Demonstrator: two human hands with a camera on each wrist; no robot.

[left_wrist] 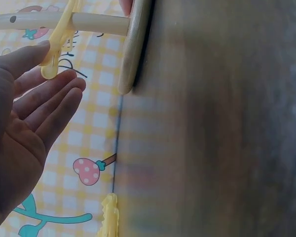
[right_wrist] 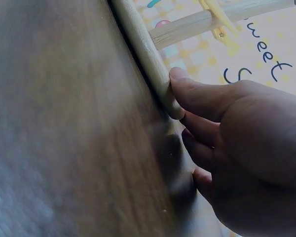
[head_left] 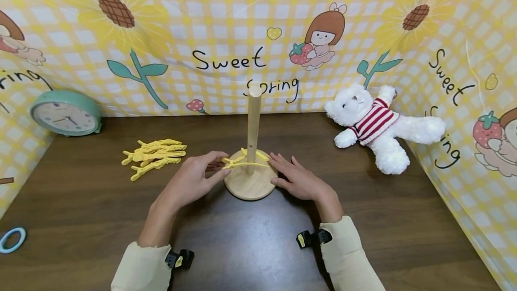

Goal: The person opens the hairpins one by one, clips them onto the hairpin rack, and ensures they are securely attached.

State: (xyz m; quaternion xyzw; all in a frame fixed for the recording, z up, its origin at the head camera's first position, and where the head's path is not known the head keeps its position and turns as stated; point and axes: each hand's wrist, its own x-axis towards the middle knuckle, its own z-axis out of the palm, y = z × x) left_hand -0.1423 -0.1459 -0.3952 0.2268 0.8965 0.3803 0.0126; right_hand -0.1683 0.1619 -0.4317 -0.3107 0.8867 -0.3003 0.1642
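A wooden stand has an upright round post (head_left: 253, 120) on a disc base (head_left: 251, 187). Across the post, above the base, runs a slim yellow plastic piece (head_left: 246, 164), its exact kind unclear. My left hand (head_left: 194, 176) pinches its left end between thumb and fingers; the piece's rounded tip (left_wrist: 49, 70) shows in the left wrist view. My right hand (head_left: 300, 179) holds the right rim of the base, with the thumb on the edge in the right wrist view. Several similar yellow pieces (head_left: 155, 152) lie in a pile left of my left hand.
A green alarm clock (head_left: 66, 113) stands at the back left. At the back right a white teddy bear (head_left: 375, 122) in a striped shirt leans near the patterned cloth wall (head_left: 226, 26). A light blue ring (head_left: 13, 240) lies at the table's left side.
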